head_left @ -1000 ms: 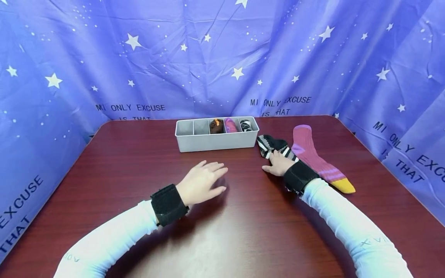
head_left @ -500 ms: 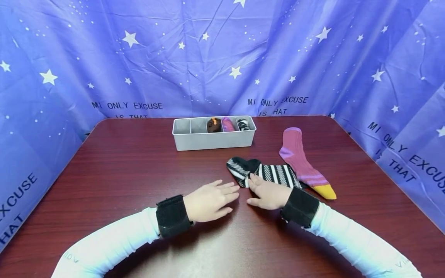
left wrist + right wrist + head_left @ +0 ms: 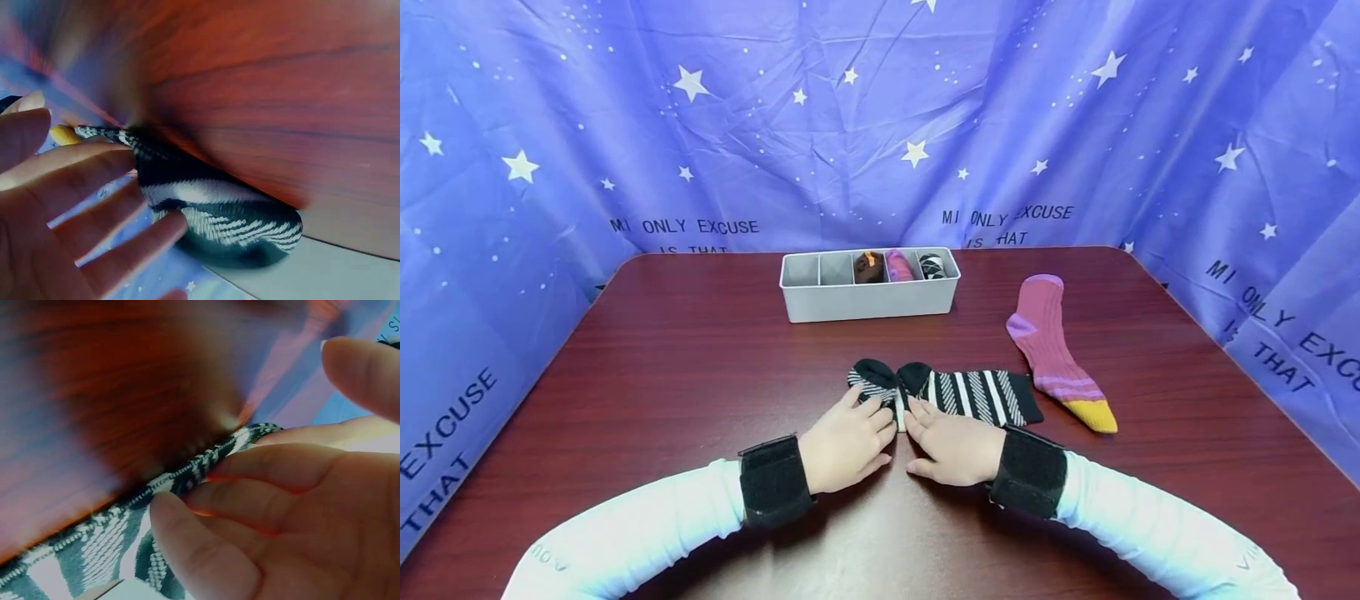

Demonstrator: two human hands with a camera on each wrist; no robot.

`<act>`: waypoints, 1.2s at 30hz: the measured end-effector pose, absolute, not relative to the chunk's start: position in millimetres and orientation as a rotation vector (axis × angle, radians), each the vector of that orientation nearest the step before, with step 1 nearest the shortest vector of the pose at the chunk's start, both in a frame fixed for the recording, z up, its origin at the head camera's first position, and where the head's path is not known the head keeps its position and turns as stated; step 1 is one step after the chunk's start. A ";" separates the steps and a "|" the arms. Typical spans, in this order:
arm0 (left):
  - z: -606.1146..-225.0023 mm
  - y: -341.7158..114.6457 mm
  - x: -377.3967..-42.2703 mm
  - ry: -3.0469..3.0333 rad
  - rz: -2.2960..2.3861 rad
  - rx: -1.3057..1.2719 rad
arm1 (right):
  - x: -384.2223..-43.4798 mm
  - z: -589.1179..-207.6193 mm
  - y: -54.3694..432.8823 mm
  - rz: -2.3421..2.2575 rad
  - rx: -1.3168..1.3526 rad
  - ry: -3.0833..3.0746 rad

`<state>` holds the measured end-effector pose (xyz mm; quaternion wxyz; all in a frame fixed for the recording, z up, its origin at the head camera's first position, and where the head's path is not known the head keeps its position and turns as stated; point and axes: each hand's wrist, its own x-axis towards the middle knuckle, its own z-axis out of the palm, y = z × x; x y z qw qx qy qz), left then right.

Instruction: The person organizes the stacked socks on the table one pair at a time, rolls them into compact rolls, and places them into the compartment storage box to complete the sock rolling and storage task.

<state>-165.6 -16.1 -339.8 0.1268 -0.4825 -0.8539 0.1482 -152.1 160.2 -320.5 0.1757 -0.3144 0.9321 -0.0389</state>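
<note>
A black-and-white striped sock (image 3: 977,396) lies sideways across the table in the head view, its black toe to the left and cuff to the right. My left hand (image 3: 847,442) touches the toe end, its fingers spread and nearly straight. In the left wrist view the fingers rest against the toe part of the striped sock (image 3: 219,219). My right hand (image 3: 958,446) rests its fingertips on the near edge, close to the black heel. In the right wrist view, extended fingers lie against the ribbed, striped fabric of the sock (image 3: 106,544). Neither thumb pinches it.
A grey divided box (image 3: 872,304) stands at the back, with a brown sock roll (image 3: 868,267), a pink one (image 3: 898,267) and a black-and-white one (image 3: 932,267) in its right compartments. A pink sock (image 3: 1048,333) with a yellow toe lies at the right.
My right hand has dragged the striped sock left and nearer, away from the box and off the pink sock. The sock now lies straighter, and my left hand has come to its toe end.
</note>
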 end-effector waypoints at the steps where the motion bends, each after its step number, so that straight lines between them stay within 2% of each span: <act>1: -340.8 -18.3 -165.2 -2.472 0.443 -1.364 | -152.1 -320.9 159.0 -0.113 -0.887 2.647; 11: -333.3 -40.7 -167.8 -2.756 0.383 -1.057 | -140.0 -313.7 138.9 -0.111 -1.043 2.591; 16: -323.9 -60.8 -181.4 -3.004 0.129 -1.105 | -131.4 -300.8 147.2 -0.150 -1.266 2.382; 22: -309.8 -81.6 -184.8 -3.030 -0.105 -1.144 | -122.7 -286.9 179.4 -0.272 -1.210 2.435; 29: -320.3 -67.5 -186.0 -3.117 0.016 -1.267 | -116.1 -301.1 189.7 -0.224 -1.161 2.473; 36: -325.3 -58.6 -207.8 -3.254 0.192 -1.140 | -110.0 -307.1 176.4 -0.182 -1.275 2.463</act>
